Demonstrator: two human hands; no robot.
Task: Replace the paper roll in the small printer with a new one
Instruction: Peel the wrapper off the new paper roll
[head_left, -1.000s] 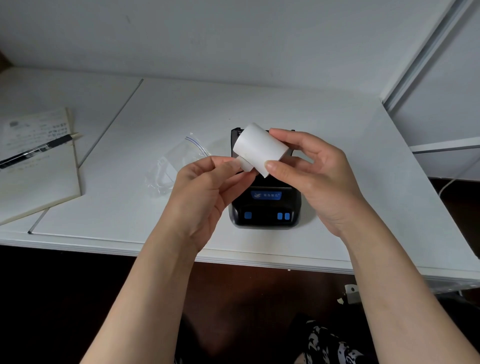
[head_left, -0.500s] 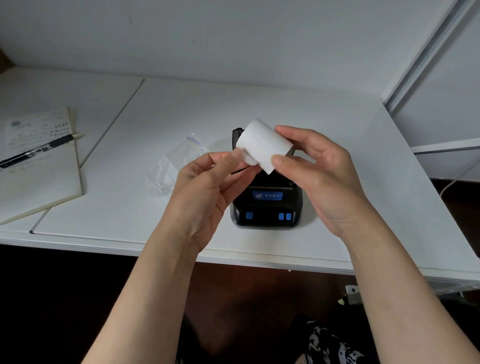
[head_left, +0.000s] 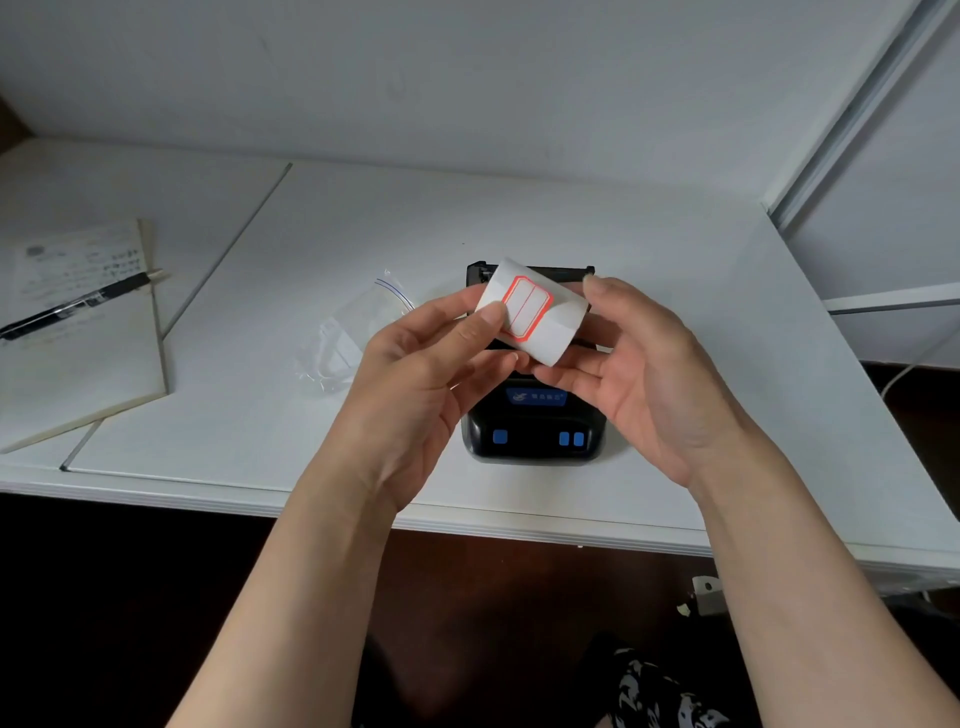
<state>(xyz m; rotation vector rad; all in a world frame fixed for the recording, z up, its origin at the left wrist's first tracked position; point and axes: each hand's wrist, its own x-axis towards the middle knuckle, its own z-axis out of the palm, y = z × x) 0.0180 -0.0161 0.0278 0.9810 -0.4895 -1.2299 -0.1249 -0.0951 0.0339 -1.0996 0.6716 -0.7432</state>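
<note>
A white paper roll (head_left: 550, 325) with a red-bordered label facing me hovers above the small black printer (head_left: 535, 431), which sits near the table's front edge with blue buttons on its front. My left hand (head_left: 431, 374) pinches the roll's left side, thumb on the label's edge. My right hand (head_left: 654, 364) cups the roll from the right and below, fingers curled around it. The printer's top part is hidden behind the roll and my hands.
A clear zip bag (head_left: 353, 338) lies left of the printer on the white table (head_left: 571, 218). Further left are a notebook (head_left: 78, 364) with a black pen (head_left: 78, 304) on it. A wall stands behind and a white frame (head_left: 852, 119) to the right.
The roll has been turned between my hands so that a red-bordered label now faces me. My left thumb has shifted onto the roll's left side; my right fingers have opened around it.
</note>
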